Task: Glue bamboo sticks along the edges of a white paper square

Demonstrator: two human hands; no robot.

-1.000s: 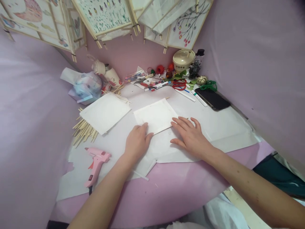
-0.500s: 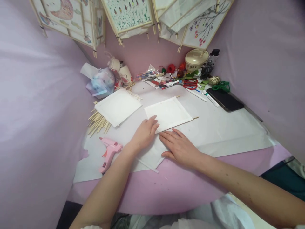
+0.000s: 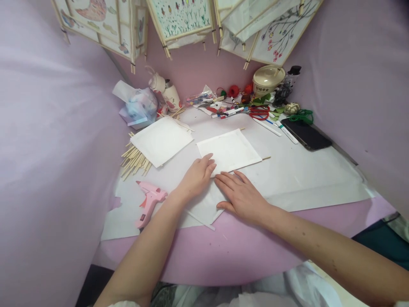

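Left hand [image 3: 197,175] lying flat, fingers [image 3: 209,157] together and holding nothing, tips on the edge of a white paper panel [image 3: 229,150]; right hand [image 3: 242,198] flat and empty, fingers [image 3: 227,181] slightly spread, just below the panel on a paper flap [image 3: 204,209]; glue gun [image 3: 150,200] near the left wrist; second panel [image 3: 161,140] to the left, partly over loose sticks [image 3: 134,162]; everything on a pink bench [image 3: 223,256].
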